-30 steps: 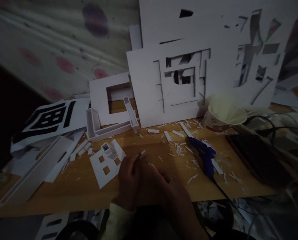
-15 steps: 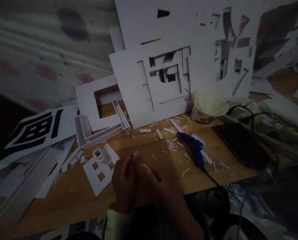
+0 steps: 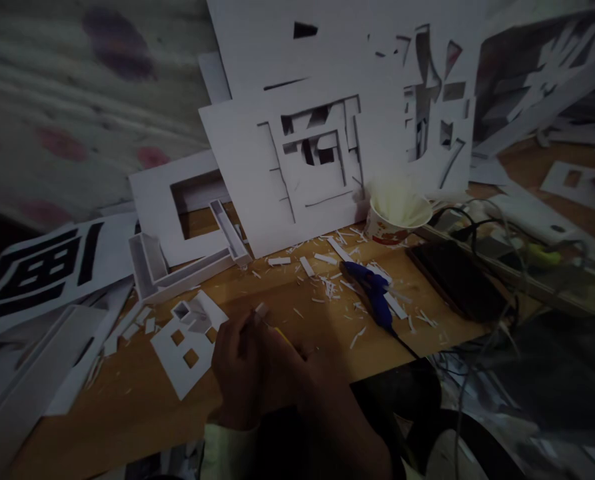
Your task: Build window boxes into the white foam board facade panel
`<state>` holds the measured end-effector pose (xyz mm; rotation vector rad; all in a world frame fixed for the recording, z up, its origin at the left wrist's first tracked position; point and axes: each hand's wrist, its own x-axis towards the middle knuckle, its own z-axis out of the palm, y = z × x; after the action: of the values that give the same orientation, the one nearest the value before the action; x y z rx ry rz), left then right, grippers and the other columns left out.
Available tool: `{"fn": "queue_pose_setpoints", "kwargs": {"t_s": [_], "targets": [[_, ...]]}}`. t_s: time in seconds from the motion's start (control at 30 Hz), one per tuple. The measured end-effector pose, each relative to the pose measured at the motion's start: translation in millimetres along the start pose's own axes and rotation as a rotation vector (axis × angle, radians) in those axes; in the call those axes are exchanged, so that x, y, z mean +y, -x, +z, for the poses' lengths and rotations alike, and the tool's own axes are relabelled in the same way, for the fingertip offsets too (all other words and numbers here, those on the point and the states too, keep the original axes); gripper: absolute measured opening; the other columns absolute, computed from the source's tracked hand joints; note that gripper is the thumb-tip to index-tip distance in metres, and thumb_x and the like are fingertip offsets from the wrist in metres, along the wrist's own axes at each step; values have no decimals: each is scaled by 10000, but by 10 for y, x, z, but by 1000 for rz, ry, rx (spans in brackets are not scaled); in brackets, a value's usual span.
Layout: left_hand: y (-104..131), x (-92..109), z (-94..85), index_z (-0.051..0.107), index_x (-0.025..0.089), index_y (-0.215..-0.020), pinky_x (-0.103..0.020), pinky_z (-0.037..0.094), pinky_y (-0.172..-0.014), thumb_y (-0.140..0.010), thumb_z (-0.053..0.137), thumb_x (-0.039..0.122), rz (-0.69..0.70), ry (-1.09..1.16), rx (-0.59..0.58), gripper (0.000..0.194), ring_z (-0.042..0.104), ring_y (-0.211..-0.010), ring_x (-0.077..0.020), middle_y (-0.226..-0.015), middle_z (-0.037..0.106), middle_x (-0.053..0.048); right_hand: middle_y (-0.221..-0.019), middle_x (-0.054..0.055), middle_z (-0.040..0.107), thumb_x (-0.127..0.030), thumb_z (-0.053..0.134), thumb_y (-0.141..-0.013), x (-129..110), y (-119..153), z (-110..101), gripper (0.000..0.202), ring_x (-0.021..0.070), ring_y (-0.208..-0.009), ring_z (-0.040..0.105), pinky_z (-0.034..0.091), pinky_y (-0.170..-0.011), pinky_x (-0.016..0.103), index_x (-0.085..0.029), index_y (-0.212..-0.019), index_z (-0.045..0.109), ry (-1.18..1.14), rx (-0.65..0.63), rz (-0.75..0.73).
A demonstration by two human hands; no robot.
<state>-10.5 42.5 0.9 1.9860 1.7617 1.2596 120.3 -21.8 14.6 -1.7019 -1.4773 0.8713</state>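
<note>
Close together above the front of the wooden table, my two hands are in shadow. My left hand (image 3: 238,363) is closed, pinching a small white foam board piece (image 3: 261,310) at its fingertips. My right hand (image 3: 297,363) is wrapped around a slim yellow tool (image 3: 280,335); most of it is hidden, so its kind cannot be made out. Just left of the hands lies a white board with square holes (image 3: 183,363), and small raised white walls (image 3: 193,311) stand on it. A blue glue gun (image 3: 374,293) lies to the right.
White scraps (image 3: 330,287) litter the wooden table (image 3: 127,417). Large cut-out white panels (image 3: 237,173) stand behind, beside a paper cup (image 3: 394,220). A dark phone (image 3: 460,280) and cables (image 3: 477,220) lie right. A printed character sheet (image 3: 52,267) and white channel-shaped strips (image 3: 187,277) are left.
The view has turned slightly right, so the table things sit farther left. Both hands stay together, and the small white piece at the fingertips shows a broader face.
</note>
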Motion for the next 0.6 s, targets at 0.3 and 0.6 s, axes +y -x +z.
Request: {"fn": "queue_pose_setpoints", "kwargs": {"t_s": [0.3, 0.6], "targets": [[-11, -7, -23, 699, 208, -1021, -302, 497, -758, -931, 573, 314, -2, -27, -4, 188, 640, -841, -185, -910, 704, -33, -978, 11, 751, -268, 539, -917, -119, 8, -66, 497, 214, -824, 719, 575, -713, 281, -368, -1403, 566, 57, -121, -12], [-5, -27, -34, 690, 211, -964, -297, 500, -754, -946, 547, 327, 16, -15, -17, 185, 633, -818, -181, -881, 700, -30, -865, -8, 752, -361, 510, -976, -161, -7, -97, 354, 188, -731, 721, 549, -611, 249, -351, -1304, 644, 56, -79, 32]]}}
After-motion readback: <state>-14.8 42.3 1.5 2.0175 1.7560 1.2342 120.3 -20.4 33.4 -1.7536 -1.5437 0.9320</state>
